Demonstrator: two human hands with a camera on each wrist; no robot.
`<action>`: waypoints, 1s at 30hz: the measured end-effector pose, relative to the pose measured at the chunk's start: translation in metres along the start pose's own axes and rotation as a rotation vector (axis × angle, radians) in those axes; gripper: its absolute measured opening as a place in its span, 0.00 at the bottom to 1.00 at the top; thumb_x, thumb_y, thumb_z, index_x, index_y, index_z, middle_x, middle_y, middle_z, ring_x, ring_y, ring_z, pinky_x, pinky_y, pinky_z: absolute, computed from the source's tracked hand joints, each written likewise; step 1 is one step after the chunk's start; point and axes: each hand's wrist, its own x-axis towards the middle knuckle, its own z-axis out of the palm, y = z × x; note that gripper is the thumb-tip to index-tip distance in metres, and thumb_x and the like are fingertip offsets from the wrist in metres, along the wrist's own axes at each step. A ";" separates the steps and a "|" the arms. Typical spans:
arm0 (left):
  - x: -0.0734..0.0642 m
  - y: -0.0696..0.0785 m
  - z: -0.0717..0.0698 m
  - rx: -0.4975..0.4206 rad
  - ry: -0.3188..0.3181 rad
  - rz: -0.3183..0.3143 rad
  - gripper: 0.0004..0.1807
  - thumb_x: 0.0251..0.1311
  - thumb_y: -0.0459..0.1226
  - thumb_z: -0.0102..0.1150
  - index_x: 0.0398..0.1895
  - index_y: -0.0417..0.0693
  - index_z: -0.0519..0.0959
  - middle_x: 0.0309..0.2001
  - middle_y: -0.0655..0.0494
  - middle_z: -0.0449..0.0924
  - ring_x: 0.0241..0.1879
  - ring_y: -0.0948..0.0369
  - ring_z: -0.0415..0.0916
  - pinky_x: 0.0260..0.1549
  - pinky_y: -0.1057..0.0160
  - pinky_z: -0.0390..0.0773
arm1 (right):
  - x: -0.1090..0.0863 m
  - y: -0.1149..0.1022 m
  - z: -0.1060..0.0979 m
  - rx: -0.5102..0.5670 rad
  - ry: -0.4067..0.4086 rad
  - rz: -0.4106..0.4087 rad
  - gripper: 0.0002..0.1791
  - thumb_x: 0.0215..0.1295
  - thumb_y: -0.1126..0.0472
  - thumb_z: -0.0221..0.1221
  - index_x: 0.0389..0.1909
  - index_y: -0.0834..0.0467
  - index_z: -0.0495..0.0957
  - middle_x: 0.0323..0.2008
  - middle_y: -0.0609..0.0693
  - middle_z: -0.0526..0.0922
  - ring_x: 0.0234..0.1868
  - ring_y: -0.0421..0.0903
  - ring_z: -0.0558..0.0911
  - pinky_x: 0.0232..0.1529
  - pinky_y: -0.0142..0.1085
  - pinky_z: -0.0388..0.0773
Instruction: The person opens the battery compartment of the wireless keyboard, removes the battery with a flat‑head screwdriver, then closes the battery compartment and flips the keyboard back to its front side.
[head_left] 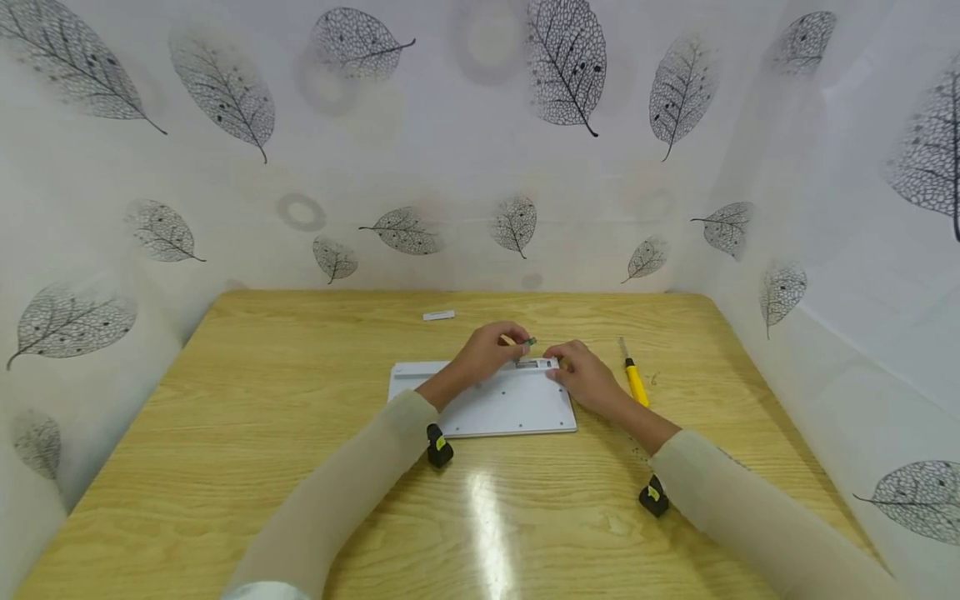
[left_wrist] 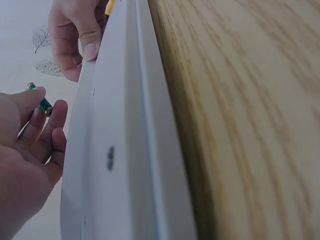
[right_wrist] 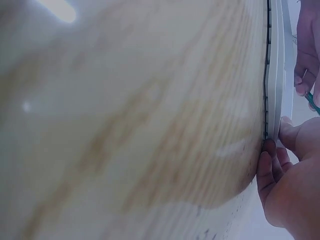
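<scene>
A flat, white, rectangular keyboard (head_left: 517, 412) lies face-down near the middle of a yellowish wood-grain table (head_left: 300, 383), its back dotted with small dark spots and its key blocks showing along the underside in the right wrist view; wide wood surface runs from its left edge to the table's left edge, a narrower stretch lies on its right, and a strip of wood separates its far edge from the table's back edge, behind which hangs a white cloth (head_left: 450, 158) printed with black skeleton leaves. The left hand (head_left: 490, 350) is over the far edge, thumb and fingertips closed in a pinch on a small green cylindrical battery (head_left: 531, 341) with gold-coloured ends, its other fingers loosely bent; the battery is held just above the keyboard's far edge, near the right hand. The right hand (head_left: 587, 379) grips the keyboard's far right corner, thumb on the back panel and fingers bent around the edge, with only the keyboard's thickness between them. Between the hands, along the far edge, a narrow recessed compartment (head_left: 527, 364) stands uncovered with a dark interior; what lies inside is too small to tell. A slim white plastic strip (head_left: 438, 316) rests near the table's back edge, well apart from the keyboard; a yellow-handled screwdriver (head_left: 636, 383) with a metal shaft lies to the right, just beside the right forearm, its tip pointing away from the person.
</scene>
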 end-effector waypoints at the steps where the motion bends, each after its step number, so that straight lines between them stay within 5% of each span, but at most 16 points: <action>1: 0.000 0.000 0.000 0.000 0.002 -0.004 0.08 0.69 0.41 0.62 0.48 0.53 0.83 0.47 0.57 0.82 0.42 0.59 0.79 0.41 0.62 0.79 | 0.000 0.000 0.000 -0.001 -0.001 -0.001 0.15 0.73 0.58 0.59 0.58 0.54 0.77 0.53 0.55 0.76 0.38 0.48 0.72 0.39 0.39 0.70; 30: -0.014 -0.007 -0.016 -0.014 -0.015 -0.047 0.10 0.66 0.40 0.66 0.48 0.56 0.87 0.51 0.60 0.86 0.53 0.61 0.81 0.54 0.58 0.80 | -0.001 -0.001 -0.002 -0.014 -0.014 -0.002 0.15 0.74 0.58 0.58 0.58 0.53 0.78 0.52 0.56 0.75 0.38 0.48 0.72 0.38 0.39 0.69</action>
